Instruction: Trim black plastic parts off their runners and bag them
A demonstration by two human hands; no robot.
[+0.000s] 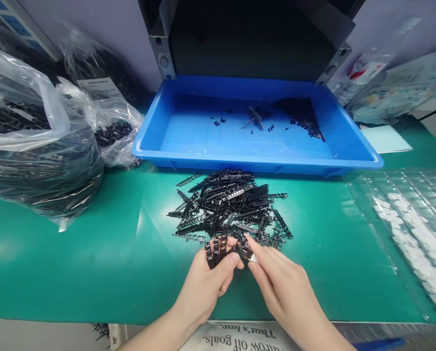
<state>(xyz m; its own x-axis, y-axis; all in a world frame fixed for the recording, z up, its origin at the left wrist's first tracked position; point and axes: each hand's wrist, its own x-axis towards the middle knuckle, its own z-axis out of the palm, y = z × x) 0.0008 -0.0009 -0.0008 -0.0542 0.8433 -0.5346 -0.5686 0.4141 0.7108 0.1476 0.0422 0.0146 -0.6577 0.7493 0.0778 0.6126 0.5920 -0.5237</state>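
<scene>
1. L hand [211, 282], as I saw it, gripped several blk plastic clip strips [215, 247], fanned, above green tabletop [75, 282].
2. R hand [280, 277] pinched a blk part [246, 252] w/ white bit [253, 257] at fingertips, right by L hand.
3. Pile of loose strips [225, 207] lay on tabletop betw. hands & blue tray [258, 162].

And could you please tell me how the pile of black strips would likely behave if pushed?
The pile of black strips would probably spread rather than move as one, since the strips lie loose. Some may snag together, given their ring-shaped openings and overlapping jumble. Each is likely light, being slim and full of holes.
</scene>
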